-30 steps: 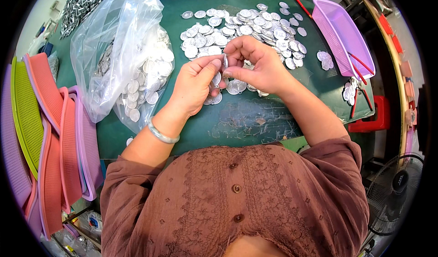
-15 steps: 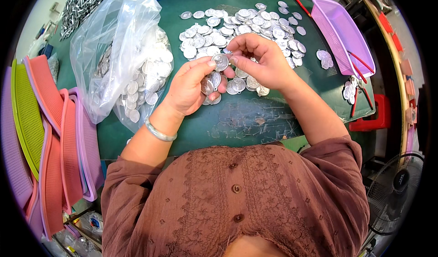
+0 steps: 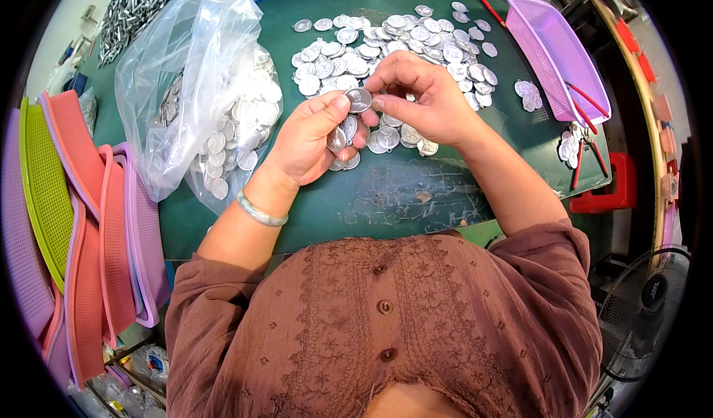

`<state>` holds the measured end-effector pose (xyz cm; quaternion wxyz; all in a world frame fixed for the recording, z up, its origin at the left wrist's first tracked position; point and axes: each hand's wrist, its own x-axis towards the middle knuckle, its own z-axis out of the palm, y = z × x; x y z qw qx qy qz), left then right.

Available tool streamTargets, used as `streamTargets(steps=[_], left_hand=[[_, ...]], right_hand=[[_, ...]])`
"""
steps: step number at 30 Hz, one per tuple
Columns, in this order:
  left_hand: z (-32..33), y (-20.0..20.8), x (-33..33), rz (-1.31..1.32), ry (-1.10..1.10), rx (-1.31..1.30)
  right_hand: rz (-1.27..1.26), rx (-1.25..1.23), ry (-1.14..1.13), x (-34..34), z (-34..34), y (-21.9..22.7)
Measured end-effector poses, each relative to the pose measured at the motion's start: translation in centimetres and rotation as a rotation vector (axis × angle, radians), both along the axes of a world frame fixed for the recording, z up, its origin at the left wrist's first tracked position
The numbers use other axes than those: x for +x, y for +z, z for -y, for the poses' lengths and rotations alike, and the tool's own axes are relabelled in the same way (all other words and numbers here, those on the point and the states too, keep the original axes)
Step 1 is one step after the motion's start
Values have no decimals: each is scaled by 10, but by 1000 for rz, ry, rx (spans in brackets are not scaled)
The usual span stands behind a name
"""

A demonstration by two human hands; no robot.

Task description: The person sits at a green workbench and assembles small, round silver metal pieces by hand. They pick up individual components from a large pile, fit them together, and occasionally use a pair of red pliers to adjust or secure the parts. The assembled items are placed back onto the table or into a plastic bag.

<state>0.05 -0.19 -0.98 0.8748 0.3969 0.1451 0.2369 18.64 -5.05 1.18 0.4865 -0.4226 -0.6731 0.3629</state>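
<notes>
My left hand (image 3: 301, 139) holds up one round silver-coloured metal medal (image 3: 359, 100) at the tip of its thumb. More medals (image 3: 343, 134) lie gathered in the fingers of that same hand. From the right, my right hand (image 3: 422, 95) pinches at the edge of the raised medal; the exact contact is partly covered by its fingertips. Beyond both hands spreads a wide pile of similar medals (image 3: 394, 45) on the green tabletop (image 3: 416, 195). A few other medals (image 3: 386, 137) lie just under and beside my hands.
A clear plastic bag (image 3: 200, 84) of medals stands open at left. Stacked plastic baskets (image 3: 111, 255) crowd the left edge. Farther right are a lilac basket (image 3: 549, 54), red-handled pliers (image 3: 587, 139) and a red stool (image 3: 613, 188). A black fan (image 3: 646, 299) is at lower right.
The raised medal has turned slightly between my fingertips and shows a flatter, darker face. My right fingers have shifted a little left against its edge.
</notes>
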Motion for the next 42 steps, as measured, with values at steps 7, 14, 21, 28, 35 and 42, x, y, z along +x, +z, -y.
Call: streamTargets(steps=[7,14,21,28,35,42], left_hand=[[0,1,1,-1,-4,-45],[0,1,1,-6,-10,-102],[0,2,1,-18,-10,-100],[-1,0,0,-27,-17,-153],[-2,0,0,-11,-42,-204],[-4,0,0,-31,-46,-209]], right_hand=[[-46,-20,39,-1,1,1],[-30,-16,38,-2,1,0],[-32,-19,24,-1,0,-2],[-9,-19,16,0,-1,-2],[63,-10,0,1,-3,-5],[69,-9,7,2,-4,-4]])
